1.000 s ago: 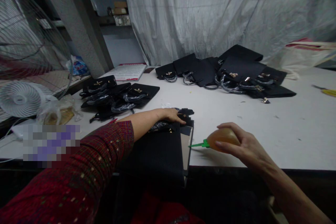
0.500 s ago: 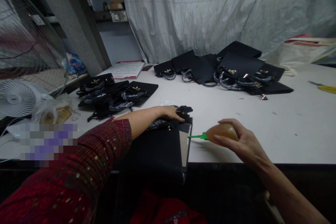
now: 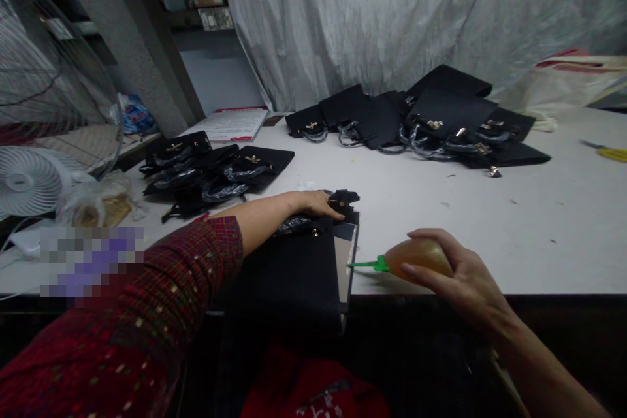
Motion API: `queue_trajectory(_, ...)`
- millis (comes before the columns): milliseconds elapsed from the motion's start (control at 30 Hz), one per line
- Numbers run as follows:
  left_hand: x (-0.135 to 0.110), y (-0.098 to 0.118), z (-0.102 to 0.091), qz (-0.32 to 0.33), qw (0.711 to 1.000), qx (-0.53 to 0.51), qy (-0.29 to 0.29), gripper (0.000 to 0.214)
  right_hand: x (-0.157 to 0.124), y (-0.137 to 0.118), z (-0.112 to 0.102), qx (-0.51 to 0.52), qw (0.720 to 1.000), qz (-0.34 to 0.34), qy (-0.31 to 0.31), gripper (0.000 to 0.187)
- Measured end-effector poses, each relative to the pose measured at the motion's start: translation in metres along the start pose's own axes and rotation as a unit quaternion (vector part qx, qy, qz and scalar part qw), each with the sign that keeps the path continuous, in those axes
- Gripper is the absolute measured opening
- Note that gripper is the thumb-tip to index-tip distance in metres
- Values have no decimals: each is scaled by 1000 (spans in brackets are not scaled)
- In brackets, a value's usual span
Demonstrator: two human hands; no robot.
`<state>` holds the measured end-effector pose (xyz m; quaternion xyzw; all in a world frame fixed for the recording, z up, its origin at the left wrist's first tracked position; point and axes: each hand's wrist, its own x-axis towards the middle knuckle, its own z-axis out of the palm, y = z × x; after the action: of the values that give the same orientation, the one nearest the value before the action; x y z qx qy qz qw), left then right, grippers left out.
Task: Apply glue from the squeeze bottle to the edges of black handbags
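A black handbag (image 3: 289, 274) lies at the table's front edge, its near end jutting past it. Its right side stands open and shows a beige inner panel (image 3: 344, 261). My left hand (image 3: 318, 204) grips the far end of the bag, thumb toward the open side; its other fingers are mostly hidden. In my right hand (image 3: 453, 261) is an amber squeeze glue bottle (image 3: 416, 258) with a green nozzle (image 3: 367, 264). The nozzle tip is at the panel's right edge, where a thin whitish line runs.
More black handbags (image 3: 382, 121) with plastic-wrapped handles are heaped at the back, and another pile (image 3: 215, 170) sits left. A white fan (image 3: 29, 179) and a plastic bag (image 3: 108, 199) stand at far left. Yellow-handled tool (image 3: 612, 153) at far right.
My right hand has drawn the glue bottle's nozzle toward me along the panel edge, and the whitish line behind it is longer. My left hand stays on the bag. The view has shifted slightly.
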<state>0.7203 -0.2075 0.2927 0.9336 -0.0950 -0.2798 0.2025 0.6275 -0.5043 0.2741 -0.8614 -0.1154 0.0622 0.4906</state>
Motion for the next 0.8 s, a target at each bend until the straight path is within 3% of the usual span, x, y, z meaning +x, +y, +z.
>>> queue_trajectory(67, -1, 1, 0, -6, 1000, 0, 2, 60, -3, 0, 0, -5, 1000, -3, 13, 60)
queue_trajectory(200, -4, 3, -2, -16, 1000, 0, 10, 63, -6, -1, -2, 3, 999, -20, -42, 55)
queue_trajectory(333, -6, 6, -3, -25, 1000, -1, 12, 59, -8, 2, -1, 4, 1000, 0, -2, 59)
queue_trajectory(467, -7, 6, -3, -31, 999, -2, 13, 59, -16, 5, 2, 13, 999, -15, -32, 54)
queue_trajectory(600, -6, 5, -2, -30, 999, -9, 9, 60, -25, 5, 4, -11, 999, -25, 22, 55)
queue_trajectory(733, -5, 4, -1, -25, 1000, -15, 7, 62, -29, 7, 4, -1, 999, -30, -13, 52)
queue_trajectory(800, -5, 4, 0, -23, 1000, -18, 9, 62, -30, 9, 4, -6, 999, -35, 8, 52)
